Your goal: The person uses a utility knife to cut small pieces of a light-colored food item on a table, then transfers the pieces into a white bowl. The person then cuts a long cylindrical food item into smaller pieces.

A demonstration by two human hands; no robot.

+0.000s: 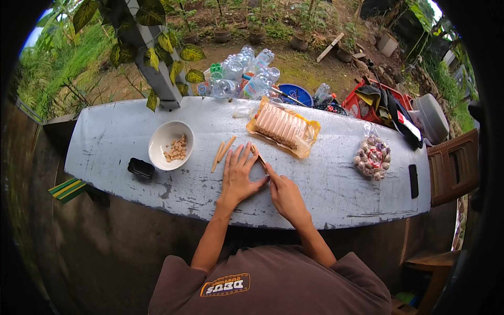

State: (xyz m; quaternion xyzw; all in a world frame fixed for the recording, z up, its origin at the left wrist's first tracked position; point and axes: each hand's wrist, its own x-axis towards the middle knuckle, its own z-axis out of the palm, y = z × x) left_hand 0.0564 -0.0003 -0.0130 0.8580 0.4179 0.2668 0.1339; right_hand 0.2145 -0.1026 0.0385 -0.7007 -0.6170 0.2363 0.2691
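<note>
My right hand (286, 197) grips a small knife (261, 160), its index finger stretched along the top. The narrow dark blade lies along a thin brown sausage (254, 149), mostly hidden by blade and fingers. My left hand (239, 175) is palm down, seeming to hold this sausage between a fingertip at its far end and the thumb at its near end. Just left of that hand, two loose sausage sticks (222, 153) lie side by side. Farther left, a white bowl (153, 146) contains small cut pieces (176, 149). Beyond my hands lies a clear-and-yellow plastic pack of sausages (281, 126).
The worn silver tabletop (334, 189) also carries a black box-like object (141, 168), a bag of garlic or shallots (372, 157) and a black phone-like object (413, 181). A post (157, 71) rises at its far edge. Behind stand plastic bottles (240, 73) and a red crate (354, 104).
</note>
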